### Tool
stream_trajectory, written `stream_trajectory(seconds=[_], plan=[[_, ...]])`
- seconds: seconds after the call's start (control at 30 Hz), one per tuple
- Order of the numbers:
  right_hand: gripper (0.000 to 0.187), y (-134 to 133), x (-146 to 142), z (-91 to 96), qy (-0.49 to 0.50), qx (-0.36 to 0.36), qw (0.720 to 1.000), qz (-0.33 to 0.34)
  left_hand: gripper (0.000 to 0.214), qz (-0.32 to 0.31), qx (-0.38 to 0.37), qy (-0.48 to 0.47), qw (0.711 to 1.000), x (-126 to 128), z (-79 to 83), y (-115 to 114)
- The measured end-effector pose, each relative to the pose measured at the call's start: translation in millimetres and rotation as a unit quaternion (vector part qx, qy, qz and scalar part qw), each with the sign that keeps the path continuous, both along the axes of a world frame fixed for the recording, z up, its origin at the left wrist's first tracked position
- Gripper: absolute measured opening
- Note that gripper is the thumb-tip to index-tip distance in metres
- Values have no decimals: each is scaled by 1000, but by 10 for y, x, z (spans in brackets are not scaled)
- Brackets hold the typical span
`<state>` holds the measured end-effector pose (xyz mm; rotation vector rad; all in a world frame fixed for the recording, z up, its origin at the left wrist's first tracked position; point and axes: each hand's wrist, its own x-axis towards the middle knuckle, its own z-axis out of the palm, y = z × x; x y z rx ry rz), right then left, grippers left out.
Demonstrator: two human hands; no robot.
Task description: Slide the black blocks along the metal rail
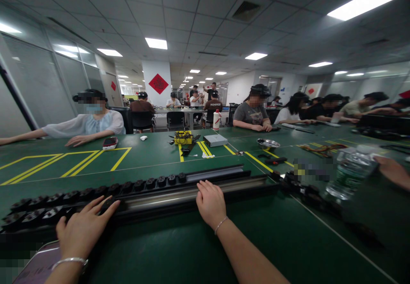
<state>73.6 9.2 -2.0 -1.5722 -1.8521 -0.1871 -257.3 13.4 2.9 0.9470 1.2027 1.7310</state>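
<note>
A long black rail (pixel 160 200) with a shiny metallic channel lies across the green table in front of me. Along its left part sits a row of black round pieces (pixel 54 215). My left hand (pixel 83 226) has its fingers around the rightmost black round piece (pixel 109 204) on this rail. Farther right, my right hand (pixel 212 203) grips the rail's near side, fingers curled over its top edge. Just behind runs a second black rail (pixel 218 173), with more round pieces (pixel 139 185) lined up on its left part.
A phone (pixel 40 264) lies beneath my left wrist. On the right, another person's hand (pixel 392 171) is by a blurred water bottle (pixel 349 177), near loose black parts (pixel 307 192). A metal bowl (pixel 268 143), grey box (pixel 215 140) and yellow box (pixel 183 137) stand farther back. Several people sit around.
</note>
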Motion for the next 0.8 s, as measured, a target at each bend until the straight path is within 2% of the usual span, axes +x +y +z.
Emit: stream_trajectory(seconds=[0.3,0.53,0.8], plan=[[36,5,-1,-3,3,-4,1000,2,67,23,-29,-5,999,34,63,-30],[36,-6,-4,14,-9,-8,1000,-3,66,13,-6,-25,1000,24,42,-13],[36,-7,-4,21,-12,-8,1000,-4,63,-6,24,-3,1000,-75,-80,34]])
